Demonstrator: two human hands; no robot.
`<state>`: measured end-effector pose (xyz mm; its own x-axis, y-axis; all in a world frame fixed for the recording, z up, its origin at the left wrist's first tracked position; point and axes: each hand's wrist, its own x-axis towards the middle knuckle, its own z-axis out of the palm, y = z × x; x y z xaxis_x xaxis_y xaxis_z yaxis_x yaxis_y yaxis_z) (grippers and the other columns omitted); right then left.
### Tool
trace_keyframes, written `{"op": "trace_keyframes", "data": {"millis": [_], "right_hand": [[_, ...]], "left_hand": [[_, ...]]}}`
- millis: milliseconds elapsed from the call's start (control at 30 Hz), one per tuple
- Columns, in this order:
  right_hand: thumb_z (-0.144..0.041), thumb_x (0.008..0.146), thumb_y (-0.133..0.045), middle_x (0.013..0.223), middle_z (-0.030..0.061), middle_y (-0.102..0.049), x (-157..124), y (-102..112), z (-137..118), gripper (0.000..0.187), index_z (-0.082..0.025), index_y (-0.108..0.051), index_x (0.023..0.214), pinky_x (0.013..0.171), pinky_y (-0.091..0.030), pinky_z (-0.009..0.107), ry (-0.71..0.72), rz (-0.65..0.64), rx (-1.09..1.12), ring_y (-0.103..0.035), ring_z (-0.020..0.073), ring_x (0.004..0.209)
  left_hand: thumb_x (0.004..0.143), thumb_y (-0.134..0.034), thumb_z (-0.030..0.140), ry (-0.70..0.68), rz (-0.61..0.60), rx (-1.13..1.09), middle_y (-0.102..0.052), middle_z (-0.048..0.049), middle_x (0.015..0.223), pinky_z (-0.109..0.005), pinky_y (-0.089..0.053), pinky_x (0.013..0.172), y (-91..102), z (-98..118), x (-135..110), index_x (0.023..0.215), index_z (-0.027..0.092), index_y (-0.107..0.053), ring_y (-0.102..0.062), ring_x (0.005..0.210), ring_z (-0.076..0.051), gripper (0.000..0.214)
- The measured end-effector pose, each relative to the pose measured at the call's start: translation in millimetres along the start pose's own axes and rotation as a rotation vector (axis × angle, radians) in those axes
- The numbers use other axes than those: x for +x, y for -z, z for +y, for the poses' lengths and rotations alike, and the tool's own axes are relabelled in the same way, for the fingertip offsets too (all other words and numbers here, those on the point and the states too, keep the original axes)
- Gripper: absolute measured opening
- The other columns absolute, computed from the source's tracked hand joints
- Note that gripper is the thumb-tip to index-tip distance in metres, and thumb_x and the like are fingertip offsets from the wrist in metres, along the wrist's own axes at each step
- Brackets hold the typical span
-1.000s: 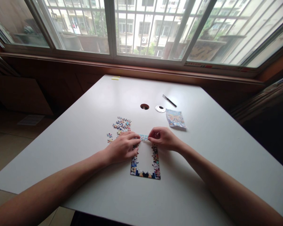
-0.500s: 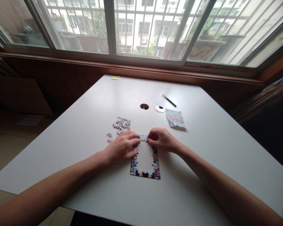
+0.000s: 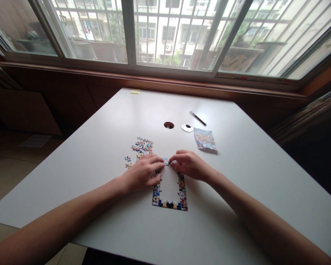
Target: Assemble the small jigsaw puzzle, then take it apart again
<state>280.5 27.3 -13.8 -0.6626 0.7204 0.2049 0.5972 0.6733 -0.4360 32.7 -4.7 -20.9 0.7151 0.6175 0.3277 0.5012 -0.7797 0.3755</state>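
A small jigsaw border frame (image 3: 169, 203) lies on the white table (image 3: 237, 176), its middle bare. My left hand (image 3: 143, 173) rests on the frame's upper left corner, fingers curled and pressed on the top edge pieces (image 3: 167, 161). From the right, my right hand (image 3: 191, 165) meets it, fingertips pinched down on the same light-blue top strip. Only a sliver of that strip shows between the two hands. A heap of loose puzzle pieces (image 3: 142, 145) lies just beyond my left hand.
A printed puzzle packet (image 3: 205, 139) lies beyond my right hand. Further back are a round cable hole (image 3: 168, 125), its white cap (image 3: 187, 127), a black pen (image 3: 198, 118) and a yellow note (image 3: 135, 91). A wide window runs behind the table.
My right hand has slid a little left along the top strip, closing the gap to my left hand and covering more of the blue pieces. My left hand stays put.
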Motion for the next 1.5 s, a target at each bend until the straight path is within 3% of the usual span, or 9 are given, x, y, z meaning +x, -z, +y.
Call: {"op": "trace_keyframes", "data": {"millis": [167,400,567,667,800,933,1033,1333,1500], "right_hand": [[-0.012,0.086,-0.052,0.071,0.0029,-0.062,0,3,-10,0.022,-0.02,-0.071,0.093,0.069,-0.038,0.031,0.168,-0.064,-0.248,-0.05,0.0158,0.067],[-0.011,0.079,-0.053,0.068,-0.0002,-0.064,3,-6,-2,0.025,-0.02,-0.075,0.088,0.06,-0.038,0.025,-0.121,0.015,0.152,-0.05,0.0111,0.058],[-0.017,0.082,-0.051,0.065,-0.0011,-0.06,3,-10,14,0.022,-0.018,-0.072,0.086,0.058,-0.036,0.026,-0.266,0.253,0.3,-0.047,0.0114,0.058],[-0.02,0.082,-0.051,0.067,-0.0011,-0.057,2,-12,19,0.019,-0.018,-0.07,0.087,0.056,-0.034,0.026,-0.297,0.337,0.4,-0.044,0.0115,0.058],[-0.024,0.083,-0.054,0.068,-0.001,-0.054,0,-12,21,0.015,-0.018,-0.068,0.087,0.056,-0.032,0.027,-0.317,0.409,0.509,-0.041,0.0118,0.06],[-0.027,0.084,-0.056,0.065,-0.0032,-0.047,-1,-12,22,0.013,-0.019,-0.065,0.09,0.055,-0.03,0.027,-0.32,0.406,0.557,-0.037,0.0115,0.058],[-0.027,0.085,-0.057,0.064,-0.0042,-0.044,-2,-13,22,0.012,-0.02,-0.063,0.091,0.055,-0.03,0.027,-0.311,0.385,0.555,-0.037,0.0115,0.058],[-0.025,0.085,-0.056,0.069,-0.0022,-0.05,-3,-14,24,0.011,-0.019,-0.063,0.091,0.057,-0.033,0.027,-0.293,0.363,0.556,-0.041,0.0119,0.061],[-0.025,0.086,-0.055,0.068,-0.0029,-0.049,-3,-14,23,0.01,-0.019,-0.062,0.091,0.057,-0.033,0.027,-0.283,0.362,0.548,-0.04,0.0115,0.06]], "left_hand": [[0.096,-0.047,0.026,0.017,-0.017,0.045,-0.062,-0.008,0.12,-0.041,-0.037,0.106,-1.4,2,2,0.12,0.02,-0.06,-0.054,0.115,-0.023,0.027],[0.094,-0.05,0.032,0.035,-0.043,0.153,-0.058,-0.0084,0.123,-0.045,-0.031,0.107,-4.6,2,7,0.129,0.023,-0.055,-0.049,0.116,-0.027,0.037],[0.092,-0.052,0.035,0.1,-0.009,0.107,-0.058,-0.0093,0.123,-0.046,-0.034,0.103,-1.9,8,14,0.121,0.021,-0.057,-0.048,0.118,-0.029,0.032],[0.094,-0.051,0.03,0.198,0.154,0.015,-0.062,-0.0076,0.119,-0.042,-0.037,0.098,15.9,-4,14,0.115,0.02,-0.058,-0.052,0.114,-0.024,0.025],[0.09,-0.052,0.019,0.282,0.326,0.116,-0.068,-0.0031,0.092,-0.038,-0.039,0.091,57.3,-45,-2,0.092,0.018,-0.063,-0.059,0.091,-0.02,0.011],[0.085,-0.059,0.02,0.154,0.072,0.26,-0.07,-0.0022,0.087,-0.038,-0.035,0.088,83.9,-75,-19,0.08,0.021,-0.068,-0.057,0.094,-0.022,0.011],[0.085,-0.064,0.026,0.076,-0.083,0.199,-0.07,-0.0007,0.085,-0.036,-0.033,0.089,84.8,-72,-21,0.076,0.023,-0.071,-0.058,0.093,-0.02,0.012],[0.084,-0.07,0.042,0.095,-0.161,0.156,-0.069,0.0011,0.081,-0.032,-0.032,0.082,75.3,-54,-15,0.073,0.026,-0.073,-0.059,0.085,-0.018,0.02],[0.087,-0.066,0.031,0.072,-0.234,0.031,-0.07,0.0017,0.086,-0.032,-0.034,0.087,76.0,-52,-15,0.081,0.027,-0.074,-0.062,0.087,-0.017,0.01]]}}
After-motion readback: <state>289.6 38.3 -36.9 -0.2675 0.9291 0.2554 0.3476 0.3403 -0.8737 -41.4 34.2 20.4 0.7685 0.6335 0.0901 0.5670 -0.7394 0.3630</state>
